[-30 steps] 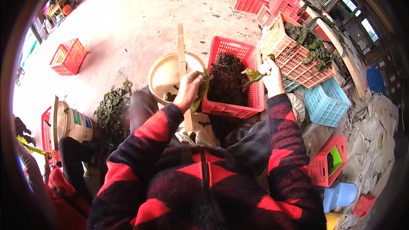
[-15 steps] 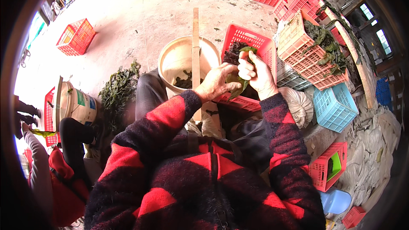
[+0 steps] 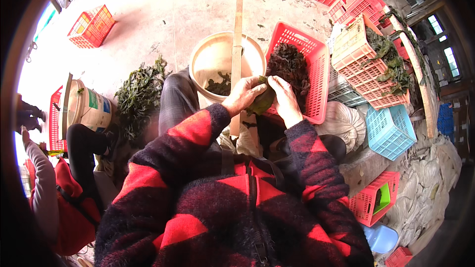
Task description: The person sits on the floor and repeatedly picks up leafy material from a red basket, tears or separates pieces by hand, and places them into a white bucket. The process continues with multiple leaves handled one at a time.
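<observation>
A green leaf of seaweed (image 3: 262, 102) hangs between my two hands, low over the gap between the bucket and the basket. My left hand (image 3: 242, 95) pinches its left side, close by a narrow wooden board (image 3: 237, 29) that lies across the bucket. Fingers bent together, my right hand (image 3: 285, 100) grips the leaf's upper right edge. The white bucket (image 3: 198, 55) has some dark green scraps (image 3: 217, 85) at its bottom. To its right, a red plastic basket (image 3: 321, 71) holds a heap of dark brown seaweed (image 3: 291, 64).
A seaweed pile (image 3: 141, 91) lies on the floor at left, beside a tipped white bucket (image 3: 94, 109) and a seated co-worker (image 3: 74, 193). At right stand stacked orange crates (image 3: 356, 64) topped with seaweed, a light-blue crate (image 3: 391, 131) and a white sack (image 3: 345, 126).
My right hand has come down and left, out from over the basket, uncovering the heap inside. The leaf is now stretched between both hands. The view has shifted slightly.
</observation>
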A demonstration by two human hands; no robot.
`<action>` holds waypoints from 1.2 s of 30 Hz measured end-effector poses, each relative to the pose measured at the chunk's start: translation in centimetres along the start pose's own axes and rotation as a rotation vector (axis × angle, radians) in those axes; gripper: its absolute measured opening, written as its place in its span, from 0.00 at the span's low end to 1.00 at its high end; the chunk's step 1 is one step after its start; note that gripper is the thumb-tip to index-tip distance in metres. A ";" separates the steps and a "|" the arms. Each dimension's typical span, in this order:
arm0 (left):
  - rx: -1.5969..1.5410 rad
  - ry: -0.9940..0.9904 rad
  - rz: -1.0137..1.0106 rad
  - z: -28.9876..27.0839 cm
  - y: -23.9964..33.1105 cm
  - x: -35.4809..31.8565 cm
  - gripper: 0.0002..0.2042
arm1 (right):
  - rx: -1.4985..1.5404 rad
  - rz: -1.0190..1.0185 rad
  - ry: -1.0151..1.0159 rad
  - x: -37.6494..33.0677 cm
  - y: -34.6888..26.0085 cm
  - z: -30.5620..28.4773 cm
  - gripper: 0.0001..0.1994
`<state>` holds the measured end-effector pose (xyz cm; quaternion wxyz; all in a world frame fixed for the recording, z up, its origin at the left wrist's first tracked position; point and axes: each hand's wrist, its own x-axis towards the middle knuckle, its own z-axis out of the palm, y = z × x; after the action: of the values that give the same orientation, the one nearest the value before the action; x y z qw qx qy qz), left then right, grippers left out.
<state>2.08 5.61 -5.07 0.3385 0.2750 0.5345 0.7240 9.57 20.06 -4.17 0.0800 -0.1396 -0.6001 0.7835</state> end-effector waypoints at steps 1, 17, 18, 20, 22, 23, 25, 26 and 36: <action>-0.002 0.029 0.002 0.0 -0.1 -0.2 0.12 | -0.068 -0.053 0.048 0.1 0.2 0.3 0.15; -0.018 0.191 0.115 -2.9 2.4 5.4 0.08 | -0.035 -0.250 0.210 7.8 -2.3 2.0 0.10; 0.022 0.208 0.176 -3.2 2.9 6.4 0.09 | -0.120 -0.293 0.165 8.7 -3.5 2.0 0.11; 0.131 0.256 0.282 -3.9 4.1 8.4 0.11 | -0.284 -0.395 0.192 11.1 -5.5 2.5 0.10; 0.182 0.321 0.330 -5.0 5.0 10.7 0.12 | -0.397 -0.523 0.234 13.5 -6.7 2.9 0.10; 0.232 0.377 0.381 -5.5 5.2 11.6 0.12 | -0.444 -0.516 0.228 14.7 -6.9 3.0 0.10; 0.422 0.411 0.413 -7.1 4.8 12.3 0.12 | -0.529 -0.554 0.180 16.9 -6.3 2.8 0.12; 0.502 0.443 0.300 -7.9 4.4 12.8 0.12 | -0.597 -0.583 0.220 18.2 -5.2 2.8 0.11; 0.549 0.514 0.046 -11.3 0.0 14.5 0.10 | -0.449 -0.234 0.279 22.5 2.7 1.0 0.07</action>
<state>-15.47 10.35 -7.73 0.0905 0.1766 0.7698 0.6066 -11.90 25.03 -9.33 0.2188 -0.1901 -0.7537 0.5898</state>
